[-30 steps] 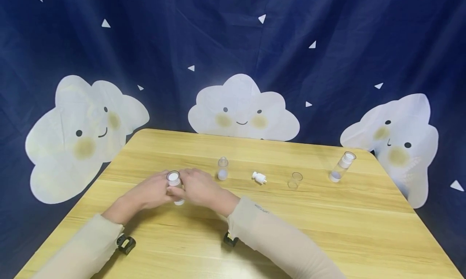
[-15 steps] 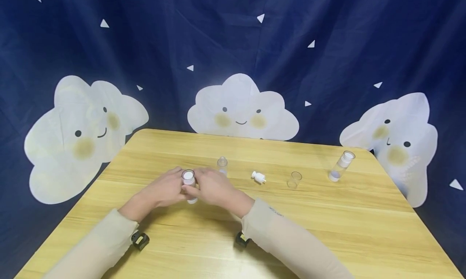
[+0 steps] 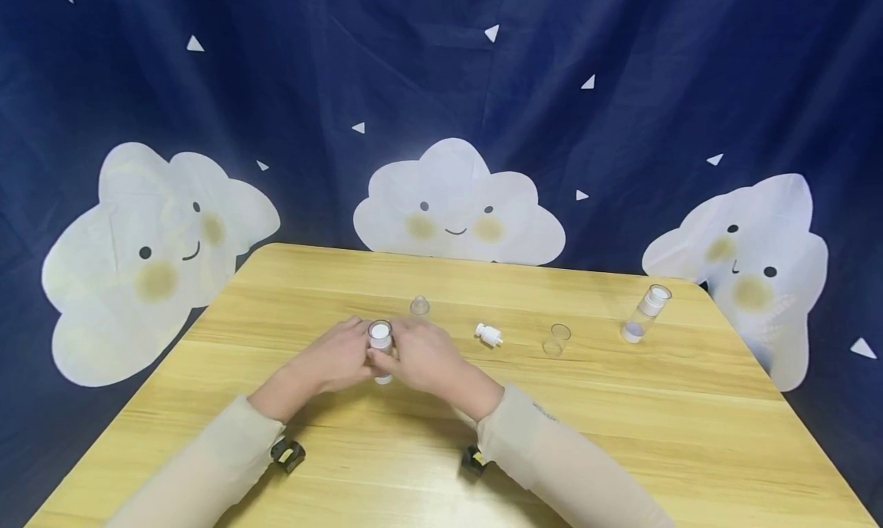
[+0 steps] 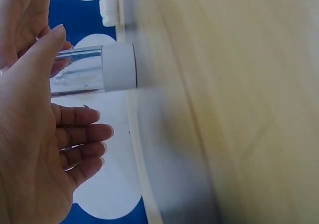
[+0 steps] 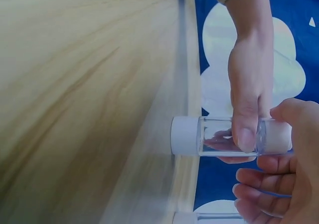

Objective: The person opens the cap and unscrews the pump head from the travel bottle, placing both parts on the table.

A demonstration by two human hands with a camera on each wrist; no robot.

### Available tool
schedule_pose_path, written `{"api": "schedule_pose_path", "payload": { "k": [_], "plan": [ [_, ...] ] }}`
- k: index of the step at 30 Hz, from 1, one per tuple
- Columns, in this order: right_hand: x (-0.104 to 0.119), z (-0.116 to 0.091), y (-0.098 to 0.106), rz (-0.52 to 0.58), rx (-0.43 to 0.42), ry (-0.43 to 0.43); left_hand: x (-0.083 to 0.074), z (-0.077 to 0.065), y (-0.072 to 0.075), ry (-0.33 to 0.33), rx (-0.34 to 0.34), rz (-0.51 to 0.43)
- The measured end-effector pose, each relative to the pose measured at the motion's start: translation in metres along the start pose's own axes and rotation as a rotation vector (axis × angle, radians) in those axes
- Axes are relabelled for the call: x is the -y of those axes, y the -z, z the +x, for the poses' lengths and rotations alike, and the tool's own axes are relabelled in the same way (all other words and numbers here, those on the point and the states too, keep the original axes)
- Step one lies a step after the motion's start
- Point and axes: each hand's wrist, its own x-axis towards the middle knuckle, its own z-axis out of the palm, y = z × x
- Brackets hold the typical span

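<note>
My left grip (image 3: 338,355) pinches the clear bottle (image 5: 219,134) upright, nearer the desk's (image 3: 586,413) left edge; my right grip (image 3: 425,354) pinches its top. Probably light, stiff, slippery: best held mid-body.

A yellow wood-grained tabletop (image 3: 690,405) with rounded far corners extends on every side of the right grip (image 3: 431,355). Just beyond that grip is a clear vial (image 3: 419,306), its lower part hidden. To the right of the grip a white pump piece (image 3: 489,334) lies on its side, and past it sits a clear cap (image 3: 556,339). Well apart, farthest right of the grip, stands a white-collared bottle (image 3: 641,319). A pale glare marks the surface nearer than the grip.
</note>
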Motion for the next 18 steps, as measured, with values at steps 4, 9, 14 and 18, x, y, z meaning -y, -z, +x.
{"api": "schedule_pose_path", "payload": {
  "k": [4, 9, 14, 18],
  "plan": [
    [-0.006, -0.007, 0.001, -0.014, -0.028, -0.021, -0.008, 0.007, -0.001, 0.03, 0.006, -0.026],
    [-0.017, -0.015, 0.001, -0.019, -0.071, -0.069, -0.018, 0.015, -0.003, 0.026, -0.003, -0.025],
    [-0.025, -0.021, 0.004, 0.014, -0.067, -0.105, -0.027, 0.021, -0.006, 0.01, -0.007, -0.024],
    [-0.03, -0.025, 0.008, 0.056, -0.057, -0.118, -0.031, 0.023, -0.006, 0.006, -0.009, -0.038]
  ]
}}
